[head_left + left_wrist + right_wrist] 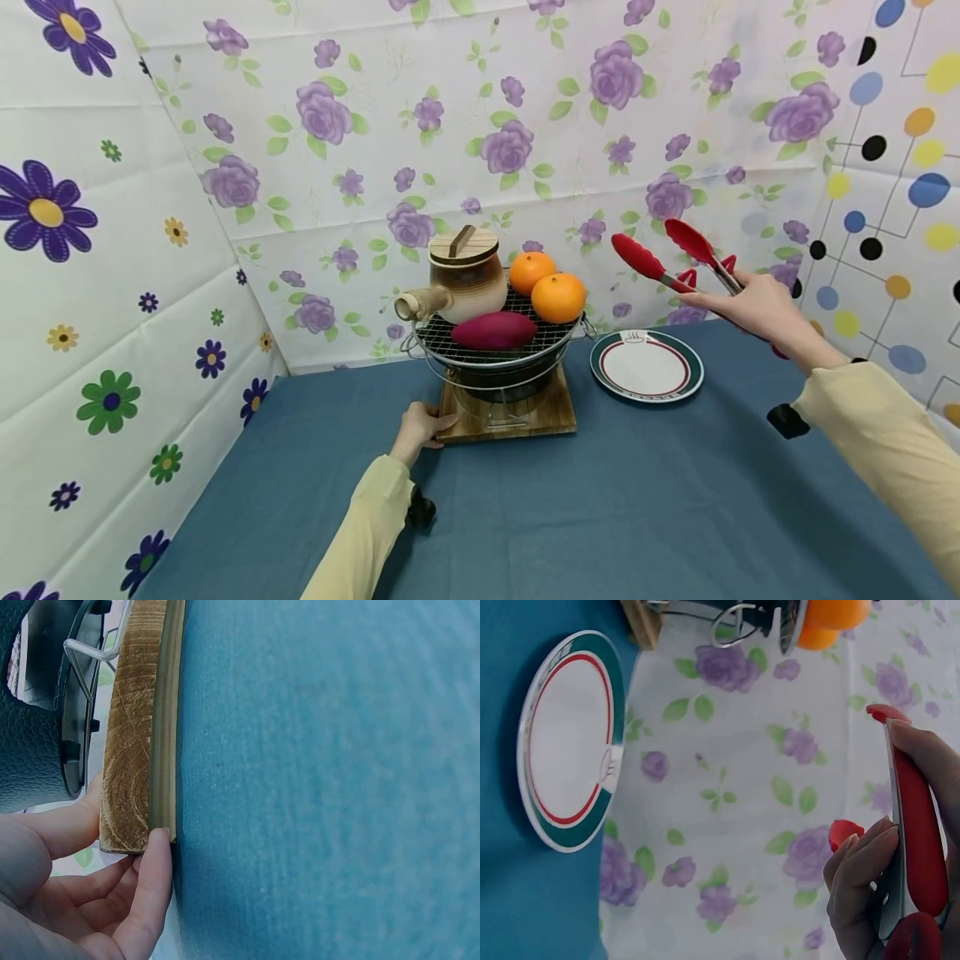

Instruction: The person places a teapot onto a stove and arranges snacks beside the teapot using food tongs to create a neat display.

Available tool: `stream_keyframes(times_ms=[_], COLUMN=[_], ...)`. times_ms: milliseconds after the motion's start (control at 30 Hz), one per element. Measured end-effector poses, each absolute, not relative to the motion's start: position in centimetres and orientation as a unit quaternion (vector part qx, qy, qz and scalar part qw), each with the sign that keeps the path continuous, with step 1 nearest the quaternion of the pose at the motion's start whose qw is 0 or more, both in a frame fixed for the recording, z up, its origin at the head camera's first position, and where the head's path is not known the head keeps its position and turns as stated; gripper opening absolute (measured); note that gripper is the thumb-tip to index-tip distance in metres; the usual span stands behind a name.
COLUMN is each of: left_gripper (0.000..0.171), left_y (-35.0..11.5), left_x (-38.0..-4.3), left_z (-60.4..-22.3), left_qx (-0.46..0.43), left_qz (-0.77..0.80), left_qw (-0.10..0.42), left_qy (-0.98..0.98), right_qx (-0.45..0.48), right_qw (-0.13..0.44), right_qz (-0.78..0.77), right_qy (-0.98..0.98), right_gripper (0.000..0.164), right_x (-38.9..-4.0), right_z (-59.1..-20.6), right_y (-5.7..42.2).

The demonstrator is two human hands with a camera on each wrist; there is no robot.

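Observation:
My left hand grips the near left corner of a square wooden board, thumb above and a fingertip at its underside in the left wrist view. On that board stands a dark round stove with a wire grill rack. The rack carries a brown-and-cream clay teapot with a wooden lid, a purple sweet potato and two oranges. Raised at the right, my right hand holds red-tipped tongs, their tips apart with nothing between them.
A white plate with a green rim and red ring lies on the blue tablecloth, right of the stove. Flowered cloth hangs behind, with patterned sheets at both sides. Wire loops stick out from the rack's side.

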State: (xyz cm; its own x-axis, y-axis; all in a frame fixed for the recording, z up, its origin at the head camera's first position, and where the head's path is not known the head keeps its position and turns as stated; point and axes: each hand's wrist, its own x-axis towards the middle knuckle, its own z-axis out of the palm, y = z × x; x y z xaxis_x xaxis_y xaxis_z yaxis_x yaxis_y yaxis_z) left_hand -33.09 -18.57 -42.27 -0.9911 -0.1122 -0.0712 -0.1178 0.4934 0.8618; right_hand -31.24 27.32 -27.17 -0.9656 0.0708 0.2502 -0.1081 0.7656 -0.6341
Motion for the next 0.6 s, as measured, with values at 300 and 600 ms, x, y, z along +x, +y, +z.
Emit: stream_keyframes(times_ms=[300, 600], left_gripper=[0.028, 0.026], left_y=[-18.7, -18.8], left_x=[-33.1, -33.0], left_z=[-42.2, -42.2], left_qx=[-0.07, -0.07], left_qz=[0.499, 0.499], left_qw=[0.005, 0.005], left_qy=[0.864, 0.864], right_qx=[-0.015, -0.024], right_qw=[0.107, 0.049], right_qz=[0.336, 0.325], right_qy=[-0.936, -0.944], right_gripper=[0.076, 0.096], right_x=[-31.8, -32.2], right_z=[-28.8, -31.0], right_y=[29.5, 32.0])
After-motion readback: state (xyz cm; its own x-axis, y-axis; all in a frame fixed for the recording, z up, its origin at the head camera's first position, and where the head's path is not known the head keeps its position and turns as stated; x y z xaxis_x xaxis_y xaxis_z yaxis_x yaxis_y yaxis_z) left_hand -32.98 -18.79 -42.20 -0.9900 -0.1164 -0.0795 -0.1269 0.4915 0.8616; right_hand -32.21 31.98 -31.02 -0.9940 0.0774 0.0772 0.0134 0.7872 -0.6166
